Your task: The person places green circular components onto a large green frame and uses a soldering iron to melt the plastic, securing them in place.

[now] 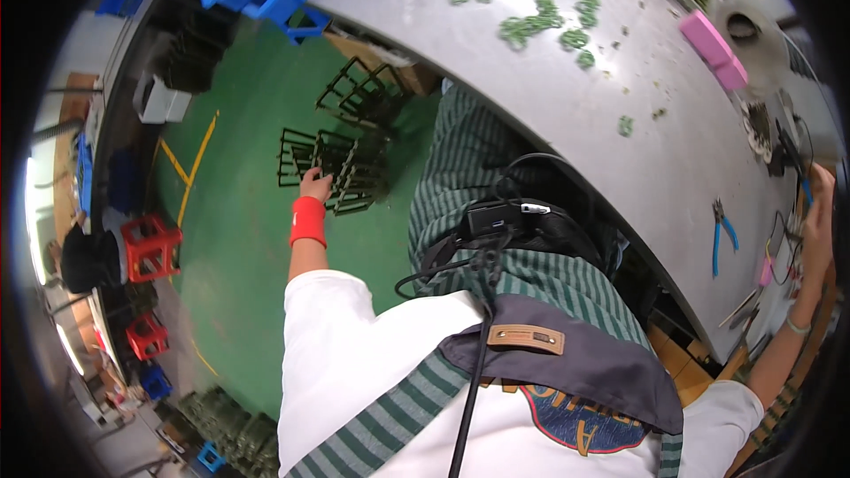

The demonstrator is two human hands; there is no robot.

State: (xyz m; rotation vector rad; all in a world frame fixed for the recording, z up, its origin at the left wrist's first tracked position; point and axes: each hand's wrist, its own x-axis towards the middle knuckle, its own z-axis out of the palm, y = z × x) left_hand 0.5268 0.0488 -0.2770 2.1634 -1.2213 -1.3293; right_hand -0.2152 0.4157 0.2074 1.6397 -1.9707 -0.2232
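At nine o'clock, the left hand (315, 186) stretches to a barred, dark rack (353, 180); at three, the right hand (819, 215) bends against a blue handle (807, 191). I cannot tell either grip. At one, ragged green pieces (531, 25) dot the smooth counter (655, 195).

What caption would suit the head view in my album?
Left hand at a dark rack; right hand near a grey table with blue-handled pliers and green pieces.

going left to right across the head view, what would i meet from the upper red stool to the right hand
upper red stool → left hand → black waist device → blue-handled pliers → right hand
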